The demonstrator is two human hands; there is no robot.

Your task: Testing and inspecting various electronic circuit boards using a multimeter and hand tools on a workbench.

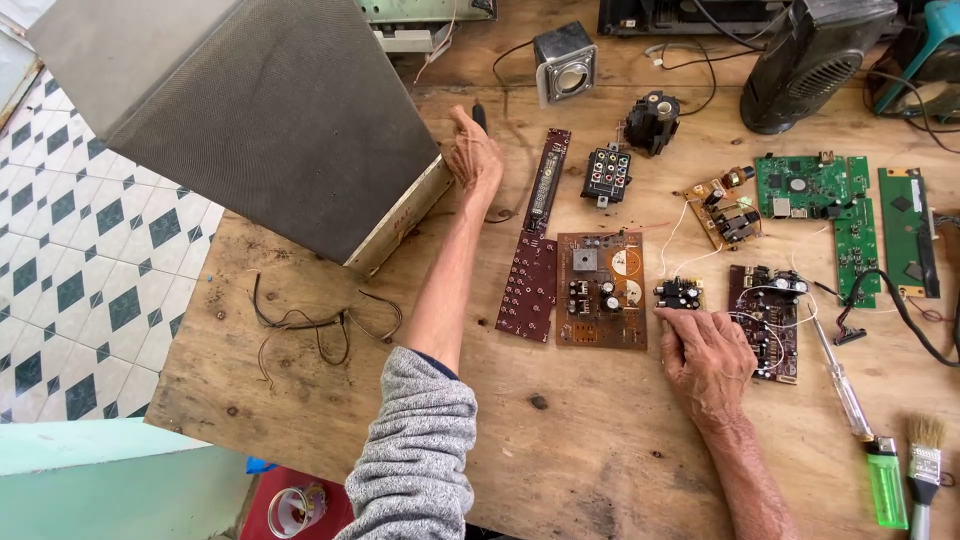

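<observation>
**On the table edge: speaker cabinet is the tip risk**

At far left of the table (pixel 560 440), my left hand (pixel 474 155) rests against the lower corner of the big grey speaker cabinet (pixel 270 110), fingers loosely curled, not clamped on anything I can see. Cabinet leans tilted, overhanging the table's left edge above the tiled floor (pixel 80 260). If that hand eases off, I judge it could slide or topple floorward.

Right hand (pixel 705 355) lies flat, fingers spread, fingertips touching the small black connector board (pixel 679 293), holding nothing. It sits between the brown circuit board (pixel 601 290) and the dark board with white wires (pixel 766 320). A careless drag could snag those thin wires and pull the board.

Loose dark wire loops (pixel 310 325) lie just below the cabinet; cabinet shifting could catch them. Screwdriver (pixel 840 385) and green lighter (pixel 886 485) sit near the right forearm, easy to knock.
</observation>
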